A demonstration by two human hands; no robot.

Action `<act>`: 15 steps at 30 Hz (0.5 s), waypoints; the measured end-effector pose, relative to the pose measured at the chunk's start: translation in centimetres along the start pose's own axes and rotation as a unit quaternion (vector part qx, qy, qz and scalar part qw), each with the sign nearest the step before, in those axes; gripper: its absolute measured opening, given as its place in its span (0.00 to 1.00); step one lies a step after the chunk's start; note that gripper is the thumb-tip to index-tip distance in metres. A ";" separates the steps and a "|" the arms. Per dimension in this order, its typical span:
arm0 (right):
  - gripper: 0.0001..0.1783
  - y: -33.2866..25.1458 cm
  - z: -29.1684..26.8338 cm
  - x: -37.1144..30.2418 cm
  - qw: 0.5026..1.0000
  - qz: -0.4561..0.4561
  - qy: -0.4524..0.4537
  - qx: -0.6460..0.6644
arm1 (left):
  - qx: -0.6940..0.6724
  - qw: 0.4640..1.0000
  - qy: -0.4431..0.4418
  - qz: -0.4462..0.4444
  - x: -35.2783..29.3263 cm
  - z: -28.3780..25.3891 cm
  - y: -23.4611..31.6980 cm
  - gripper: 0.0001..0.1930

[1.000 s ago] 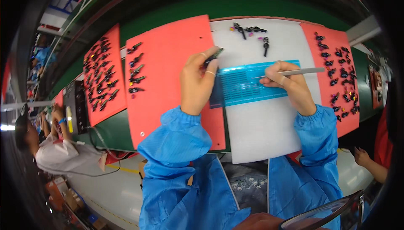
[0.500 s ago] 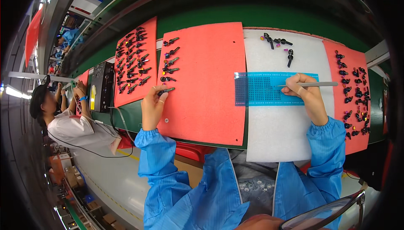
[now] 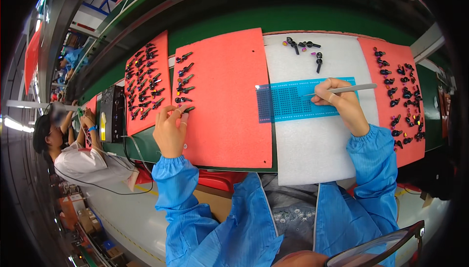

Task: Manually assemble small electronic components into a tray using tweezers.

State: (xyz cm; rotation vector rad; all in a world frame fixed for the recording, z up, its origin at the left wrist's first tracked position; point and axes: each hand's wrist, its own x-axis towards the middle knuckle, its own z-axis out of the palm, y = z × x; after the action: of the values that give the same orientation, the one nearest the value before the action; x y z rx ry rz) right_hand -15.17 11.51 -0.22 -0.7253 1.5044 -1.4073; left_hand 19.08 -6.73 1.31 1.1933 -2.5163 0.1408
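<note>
My left hand (image 3: 171, 131) is at the left edge of the middle pink foam mat (image 3: 227, 135), with thumb and fingertips pinched on a small black part with a stem (image 3: 189, 109). That part lies at the near end of a column of similar black parts (image 3: 185, 81). In my right hand (image 3: 339, 102) is a pair of metal tweezers (image 3: 364, 87), its tip pointing left over a blue perforated sheet (image 3: 286, 114). Rows of tiny dark pieces cover much of that sheet. My right fingertips rest on or just above it, hiding part of its right half.
A white foam mat (image 3: 315, 154) lies beneath the blue sheet, with several loose black parts (image 3: 319, 62) at its far end. More black parts fill a left pink mat (image 3: 163, 52) and a right one (image 3: 366, 47). Beyond a black box (image 3: 112, 113), another person (image 3: 80, 157) sits working.
The whole view has shifted, so mats and parts appear farther left. Both hands keep nearly the same places over the mats, the left still at the black part, the right still holding the tweezers.
</note>
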 end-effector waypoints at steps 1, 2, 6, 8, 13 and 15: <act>0.07 0.1 -0.1 0.1 1.000 -0.002 -0.010 0.004 | 0.006 1.000 -0.010 -0.020 -0.2 -0.3 0.6 0.14; 0.07 0.1 -0.1 0.1 1.000 -0.002 -0.005 0.005 | 0.011 0.999 -0.019 -0.039 -0.2 -0.7 1.3 0.15; 0.07 0.3 -0.3 0.1 1.000 0.004 0.002 -0.004 | -0.058 0.996 -0.070 -0.012 1.9 -2.6 5.2 0.18; 0.07 0.2 -0.3 0.0 1.000 0.004 0.000 0.005 | -0.094 0.989 -0.091 0.076 3.7 -3.3 7.7 0.20; 0.07 0.3 -0.7 0.1 1.000 0.002 -0.008 0.017 | -0.268 0.923 -0.098 0.257 12.4 2.3 14.9 0.17; 0.07 0.2 -0.5 0.3 1.000 0.003 -0.012 0.023 | -0.301 0.907 -0.083 0.284 15.3 6.6 16.1 0.16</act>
State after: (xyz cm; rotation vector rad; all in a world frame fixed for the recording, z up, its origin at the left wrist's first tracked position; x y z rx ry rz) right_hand -15.71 11.50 -0.55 -0.7070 1.4499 -1.4196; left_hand -4.01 -9.16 1.55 0.2274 -2.6701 -0.5799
